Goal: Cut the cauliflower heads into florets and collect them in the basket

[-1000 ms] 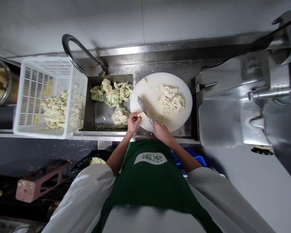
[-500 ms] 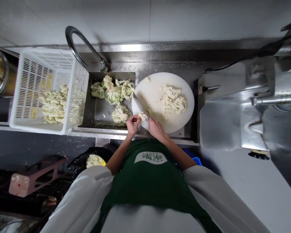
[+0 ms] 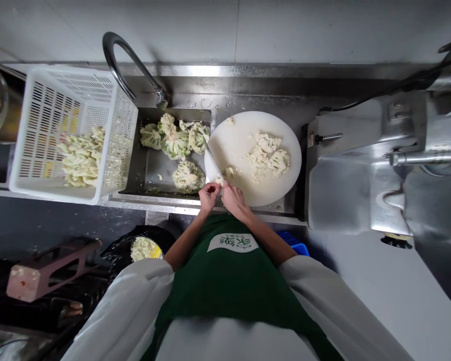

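Observation:
My right hand (image 3: pixel 233 199) is closed around the handle of a knife (image 3: pixel 213 158), its blade slanting up and left over the near left edge of a round white cutting board (image 3: pixel 244 128). Close beside it, my left hand (image 3: pixel 209 195) pinches a small cauliflower piece (image 3: pixel 218 180) against the blade; the fingers partly hide it. A cut floret (image 3: pixel 230 172) lies just right of the blade. Larger cauliflower chunks (image 3: pixel 266 156) rest on the board's right half. Whole cauliflower heads (image 3: pixel 176 143) and a separate cauliflower head (image 3: pixel 188 177) sit in the sink to the left.
A white plastic basket (image 3: pixel 56 193) with cut florets stands over the sink's left side, below a curved faucet (image 3: pixel 130 57). A metal slicing machine (image 3: pixel 342 195) is on the right. Below the counter, a black-lined bin (image 3: pixel 116 250) holds scraps near a blue container (image 3: pixel 293 243).
My right hand and the knife have shifted left, closer to my left hand. The blade has turned more edge-on. A floret now shows to the right of the blade.

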Tool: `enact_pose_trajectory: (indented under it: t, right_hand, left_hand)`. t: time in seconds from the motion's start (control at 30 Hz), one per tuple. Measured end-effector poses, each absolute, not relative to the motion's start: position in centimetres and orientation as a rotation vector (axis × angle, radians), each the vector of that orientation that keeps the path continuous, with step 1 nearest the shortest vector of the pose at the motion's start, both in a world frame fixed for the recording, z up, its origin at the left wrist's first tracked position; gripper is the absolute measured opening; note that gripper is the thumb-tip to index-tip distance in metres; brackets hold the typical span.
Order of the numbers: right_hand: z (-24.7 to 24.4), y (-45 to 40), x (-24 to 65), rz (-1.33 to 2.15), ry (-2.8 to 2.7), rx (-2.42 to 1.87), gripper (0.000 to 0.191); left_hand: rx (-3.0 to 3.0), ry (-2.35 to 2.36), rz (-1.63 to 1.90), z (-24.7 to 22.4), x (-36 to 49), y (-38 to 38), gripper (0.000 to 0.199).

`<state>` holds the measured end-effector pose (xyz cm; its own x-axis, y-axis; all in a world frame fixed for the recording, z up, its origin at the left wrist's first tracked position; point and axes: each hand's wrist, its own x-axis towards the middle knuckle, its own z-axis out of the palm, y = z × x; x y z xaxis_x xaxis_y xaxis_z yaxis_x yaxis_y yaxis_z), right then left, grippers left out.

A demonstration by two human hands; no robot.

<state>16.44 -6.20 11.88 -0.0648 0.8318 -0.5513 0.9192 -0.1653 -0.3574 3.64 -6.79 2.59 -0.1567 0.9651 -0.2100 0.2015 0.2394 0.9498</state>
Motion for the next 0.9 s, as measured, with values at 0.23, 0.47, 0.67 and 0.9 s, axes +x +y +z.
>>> enact_pose_trajectory:
  t: [0.23, 0.47, 0.67, 0.9]
  right_hand:
    - [13.3, -6.4, 21.0, -1.015, 1.918, 2.402, 0.038]
    - [12.2, -11.1, 28.6, -0.693, 1.708, 2.808, 0.035]
    - [11.8, -14.2, 30.0, -0.732, 1.701, 2.725, 0.035]
    - [11.5, -11.0, 24.3, -1.184, 1.951, 2.130, 0.029]
  left_hand:
    - [1.921, 1.575, 0.881, 3.1, 4.9, -4.8, 0.051]
    - [2.243, 1.309, 0.547, 0.9, 8.0, -0.6, 0.029]
    - [1.730, 1.367, 1.018, 4.5, 5.8, 1.8, 0.024]
    - [0.895, 1.855, 1.679, 12.3, -14.5, 8.2, 0.040]
